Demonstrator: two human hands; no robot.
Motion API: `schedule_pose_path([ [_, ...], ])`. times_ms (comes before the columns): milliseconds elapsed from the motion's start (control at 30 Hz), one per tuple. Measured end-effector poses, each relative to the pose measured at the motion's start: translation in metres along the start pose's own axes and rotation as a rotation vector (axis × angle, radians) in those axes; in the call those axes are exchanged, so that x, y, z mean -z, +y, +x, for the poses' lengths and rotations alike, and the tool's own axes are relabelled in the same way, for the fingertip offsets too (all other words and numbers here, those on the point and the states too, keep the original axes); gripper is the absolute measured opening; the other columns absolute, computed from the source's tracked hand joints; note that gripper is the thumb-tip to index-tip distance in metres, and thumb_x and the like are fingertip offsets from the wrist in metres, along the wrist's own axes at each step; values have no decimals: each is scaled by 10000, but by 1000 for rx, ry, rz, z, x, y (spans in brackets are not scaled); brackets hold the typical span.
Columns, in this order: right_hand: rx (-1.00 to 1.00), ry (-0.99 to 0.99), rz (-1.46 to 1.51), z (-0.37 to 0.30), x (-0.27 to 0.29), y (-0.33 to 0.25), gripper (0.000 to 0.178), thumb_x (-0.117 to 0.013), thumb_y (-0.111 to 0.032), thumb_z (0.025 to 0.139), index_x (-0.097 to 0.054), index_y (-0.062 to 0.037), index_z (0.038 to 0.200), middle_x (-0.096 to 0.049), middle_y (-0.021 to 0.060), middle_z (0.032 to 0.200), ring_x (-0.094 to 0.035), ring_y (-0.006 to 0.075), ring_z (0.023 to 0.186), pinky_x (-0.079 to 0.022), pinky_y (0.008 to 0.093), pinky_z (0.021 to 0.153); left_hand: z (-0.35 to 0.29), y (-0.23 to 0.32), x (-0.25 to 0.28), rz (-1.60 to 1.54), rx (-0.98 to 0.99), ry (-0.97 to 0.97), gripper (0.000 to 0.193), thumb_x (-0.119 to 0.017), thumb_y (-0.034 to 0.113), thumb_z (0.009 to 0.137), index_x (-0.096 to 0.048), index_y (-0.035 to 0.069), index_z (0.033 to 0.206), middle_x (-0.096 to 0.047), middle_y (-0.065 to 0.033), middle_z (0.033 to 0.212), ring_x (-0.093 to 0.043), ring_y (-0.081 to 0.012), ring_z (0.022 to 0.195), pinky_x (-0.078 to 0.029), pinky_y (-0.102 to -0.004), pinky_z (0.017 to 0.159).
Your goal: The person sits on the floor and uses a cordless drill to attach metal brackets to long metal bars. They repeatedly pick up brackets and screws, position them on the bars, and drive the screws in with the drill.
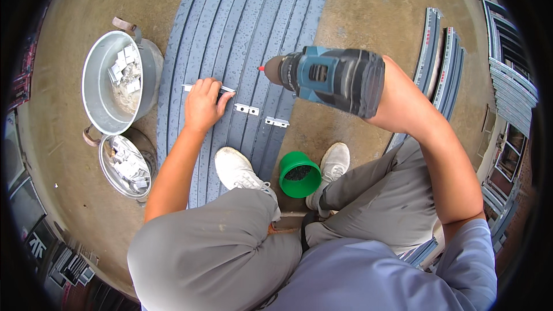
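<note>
A row of long grey-blue metal profiles (236, 40), wet with droplets, lies in front of me. My left hand (203, 106) is closed over a small light metal bracket (228, 89), holding it down across the profiles. Two more small brackets with dark holes, one in the middle (246, 109) and one further right (277, 122), sit on the profiles. My right hand (389, 83) grips a blue and black cordless drill (334, 78), which hides most of its fingers. The drill's red tip points left, above the profiles, apart from the brackets.
To the left, a large metal pot (92, 89) and a smaller metal bowl (105, 164) hold loose metal pieces. A green bucket (311, 183) with small dark pieces stands between my white shoes. More profiles (427, 52) lie at right, with stacked frames (510, 75) beyond.
</note>
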State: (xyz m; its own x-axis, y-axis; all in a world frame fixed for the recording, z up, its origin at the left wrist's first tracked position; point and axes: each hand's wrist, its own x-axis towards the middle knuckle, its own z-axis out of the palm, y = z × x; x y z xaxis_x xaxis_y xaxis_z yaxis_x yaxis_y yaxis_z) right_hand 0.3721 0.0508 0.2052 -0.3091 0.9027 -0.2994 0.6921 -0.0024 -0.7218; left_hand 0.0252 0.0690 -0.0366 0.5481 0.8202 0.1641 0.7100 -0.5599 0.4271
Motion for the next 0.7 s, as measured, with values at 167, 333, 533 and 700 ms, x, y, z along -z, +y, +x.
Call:
schedule_pose_path([
  [167,-70,-43,-101,0,10,-8,205,-784,-99,737,-705,2,897,-688,228,801,-652,463,820,-552,448,732,0,4,-1,18,8,-6,290,-809,240,853,-643,25,956,-647,-115,980,-619,-328,870,-522,-408,746],
  [333,-63,-13,-3,1,12,-4,194,-789,-118,748,-704,-9,885,-688,224,800,-654,458,817,-554,440,719,2,5,-2,22,-17,10,290,-793,252,864,-621,29,936,-627,-117,961,-610,-324,859,-518,-414,736],
  [533,-52,-28,-51,1,16,1,191,-784,-118,755,-701,1,879,-684,230,789,-652,464,812,-559,435,704,0,5,-6,44,-7,12,309,-772,279,880,-576,40,876,-587,-112,912,-583,-321,826,-504,-427,709],
  [700,-55,-25,-47,4,16,1,200,-786,-119,749,-697,12,871,-687,237,797,-650,472,814,-561,444,708,-1,8,-4,49,42,-12,301,-772,269,888,-600,23,895,-599,-121,922,-585,-332,840,-506,-425,725],
])
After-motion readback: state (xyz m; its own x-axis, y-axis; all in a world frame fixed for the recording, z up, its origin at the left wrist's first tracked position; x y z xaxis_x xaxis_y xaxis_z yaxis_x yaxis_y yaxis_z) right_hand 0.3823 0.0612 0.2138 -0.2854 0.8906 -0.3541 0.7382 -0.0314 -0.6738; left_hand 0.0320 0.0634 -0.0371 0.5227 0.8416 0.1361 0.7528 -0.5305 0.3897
